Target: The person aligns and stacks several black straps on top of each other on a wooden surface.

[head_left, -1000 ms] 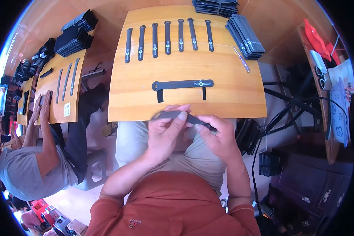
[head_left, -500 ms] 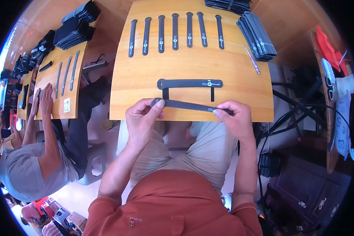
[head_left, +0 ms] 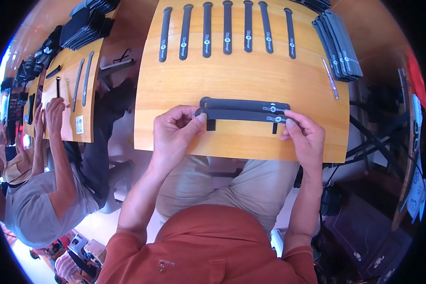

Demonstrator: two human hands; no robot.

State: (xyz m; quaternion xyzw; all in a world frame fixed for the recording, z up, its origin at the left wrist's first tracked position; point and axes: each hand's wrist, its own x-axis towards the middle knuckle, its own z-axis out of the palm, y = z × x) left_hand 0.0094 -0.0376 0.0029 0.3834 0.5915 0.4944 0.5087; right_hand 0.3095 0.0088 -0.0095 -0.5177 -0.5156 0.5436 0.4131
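- Left hand point(head_left: 176, 134) and right hand point(head_left: 308, 138) pinch the dark strap point(head_left: 241, 115) between them, one at each end.
- It looks light and bendy, so its ends seem good to hold.

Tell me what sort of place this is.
Probably a small workshop or hand-assembly room: seven dark straps lie in a row on the wooden table, a stack of straps sits near its far right corner, and a co-worker sits at another table with more straps.
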